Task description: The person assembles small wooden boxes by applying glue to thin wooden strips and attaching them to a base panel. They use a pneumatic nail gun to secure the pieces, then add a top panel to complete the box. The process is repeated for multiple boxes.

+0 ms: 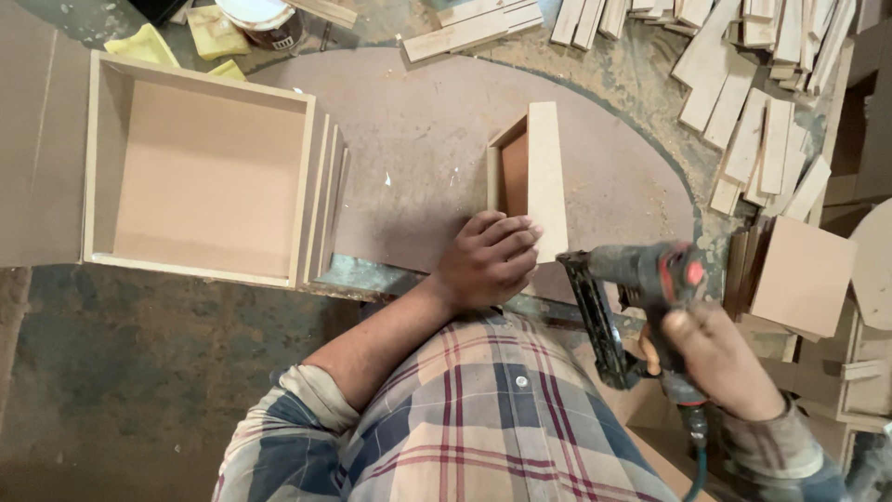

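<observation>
My left hand (487, 258) rests on the near end of a small fibreboard box piece (544, 177) that stands on the oval work board (418, 158), fingers wrapped over its edge. My right hand (720, 358) grips the handle of a black and red nail gun (632, 297), whose nose sits against the near right corner of the box piece. A hose trails down from the gun's handle.
A large open fibreboard box (200, 167) lies at the left with thin panels leaning on its right side. Several wood strips (762, 112) are piled at the upper right. A square board (804, 274) sits at the right. A tin and yellow cloths (218, 28) lie at the top.
</observation>
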